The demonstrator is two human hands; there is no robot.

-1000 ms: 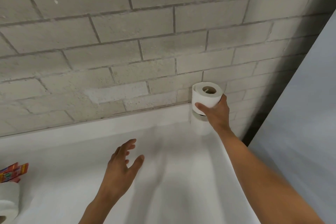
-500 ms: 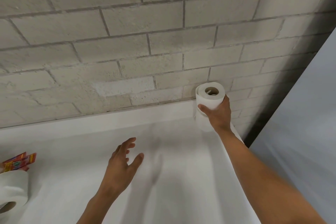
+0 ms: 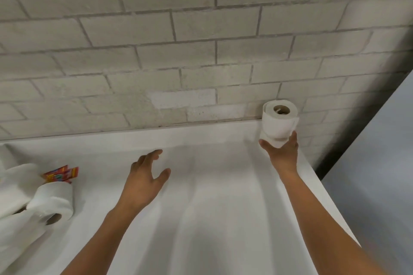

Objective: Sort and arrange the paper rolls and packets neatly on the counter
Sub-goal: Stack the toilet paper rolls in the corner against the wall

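Two white paper rolls stand stacked upright in the counter's back right corner against the brick wall, the top roll [image 3: 280,118] on the lower roll [image 3: 274,139]. My right hand [image 3: 282,154] reaches in from below, its thumb and fingers cupped round the lower roll. My left hand [image 3: 145,176] hovers over the middle of the white counter [image 3: 212,207] with fingers spread, holding nothing. At the left, another paper roll [image 3: 53,205] lies on its side among several more rolls [image 3: 15,183]. Red and orange packets [image 3: 62,173] lie just behind them.
A grey brick wall [image 3: 201,51] runs along the back of the counter. A grey panel [image 3: 380,163] stands past the counter's right edge, with a dark gap between it and the wall.
My right hand has set its roll down on the roll in the corner and slid lower on the stack. More rolls have come into view at the left. My left hand stays open.
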